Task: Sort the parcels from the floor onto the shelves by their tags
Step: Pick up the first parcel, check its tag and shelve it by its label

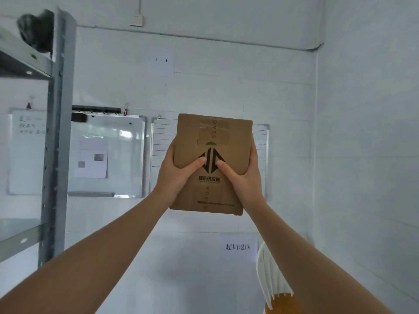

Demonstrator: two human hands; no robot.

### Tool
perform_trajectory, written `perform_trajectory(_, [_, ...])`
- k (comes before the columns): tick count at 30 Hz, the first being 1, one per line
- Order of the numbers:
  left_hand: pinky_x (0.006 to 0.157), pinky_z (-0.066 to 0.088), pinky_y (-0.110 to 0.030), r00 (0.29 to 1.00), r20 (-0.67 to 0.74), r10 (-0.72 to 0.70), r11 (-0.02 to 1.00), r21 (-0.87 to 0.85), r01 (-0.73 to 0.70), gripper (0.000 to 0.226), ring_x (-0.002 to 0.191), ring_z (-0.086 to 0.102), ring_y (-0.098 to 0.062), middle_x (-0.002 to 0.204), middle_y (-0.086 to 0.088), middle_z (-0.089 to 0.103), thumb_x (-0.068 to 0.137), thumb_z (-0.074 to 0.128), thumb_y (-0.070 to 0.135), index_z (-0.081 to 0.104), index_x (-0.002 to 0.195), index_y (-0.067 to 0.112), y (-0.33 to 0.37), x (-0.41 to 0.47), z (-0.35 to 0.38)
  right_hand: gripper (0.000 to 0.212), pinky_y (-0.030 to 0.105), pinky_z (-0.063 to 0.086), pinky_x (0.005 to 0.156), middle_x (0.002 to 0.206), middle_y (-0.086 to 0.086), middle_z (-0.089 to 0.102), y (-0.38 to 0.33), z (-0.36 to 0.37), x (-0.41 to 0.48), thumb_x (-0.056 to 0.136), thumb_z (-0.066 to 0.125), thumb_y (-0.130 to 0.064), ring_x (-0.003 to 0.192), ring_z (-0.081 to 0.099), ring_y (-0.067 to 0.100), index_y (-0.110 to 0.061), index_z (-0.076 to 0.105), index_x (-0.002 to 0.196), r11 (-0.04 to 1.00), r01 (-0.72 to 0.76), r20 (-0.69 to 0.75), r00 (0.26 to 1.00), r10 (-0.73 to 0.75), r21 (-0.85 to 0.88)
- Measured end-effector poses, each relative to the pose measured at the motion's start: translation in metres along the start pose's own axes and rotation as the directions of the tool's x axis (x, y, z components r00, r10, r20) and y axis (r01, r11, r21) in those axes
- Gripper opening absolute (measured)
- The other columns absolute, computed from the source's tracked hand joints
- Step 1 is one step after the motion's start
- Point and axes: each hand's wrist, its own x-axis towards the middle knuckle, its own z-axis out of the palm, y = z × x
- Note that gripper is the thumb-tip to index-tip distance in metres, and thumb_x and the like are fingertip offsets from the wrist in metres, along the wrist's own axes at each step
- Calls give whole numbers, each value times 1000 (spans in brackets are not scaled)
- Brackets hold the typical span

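Head view: both arms reach up and forward at frame centre, the left hand (175, 175) and right hand (243, 177) clasping a brown cardboard parcel (212, 141) by its sides, thumbs pressed on its front. The parcel is held upright in mid-air, apart from the metal shelf (56, 132) at frame left. It bears a black logo, Chinese characters and clear tape.

Parcel storeroom: metal shelving (54, 132), whiteboards (106, 155)
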Motion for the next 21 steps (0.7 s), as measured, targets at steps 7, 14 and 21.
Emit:
perform_trajectory(7, [81,55,-31,999,-31,43,998,-34,-44,76,102,62,-12,118,4,60,70,78,28,41,137,28,4,-3,-15,100,42,55,92,146,-8,41,-5,7,4,70,75,-41,120,57,16,-49,10,145,989,-54,97,994,41,136])
perform_trajectory(14, [92,52,-44,1000,-12,-5,1000,1,5,73,112,58,-21,132,-2,54,77,71,32,35,140,27,-1,1,-20,90,41,57,87,135,5,51,-11,5,9,69,79,-35,109,62,21,-35,29,144,961,-210,123,974,190,180])
perform_trajectory(21, [117,3,-51,993,0,119,862,496,-103,71,146,-7,-26,158,-9,-14,91,44,48,-4,143,47,-10,-24,21,93,43,50,97,136,-4,47,-20,17,7,58,75,-58,121,53,18,-42,32,139,984,-135,-57,988,142,115])
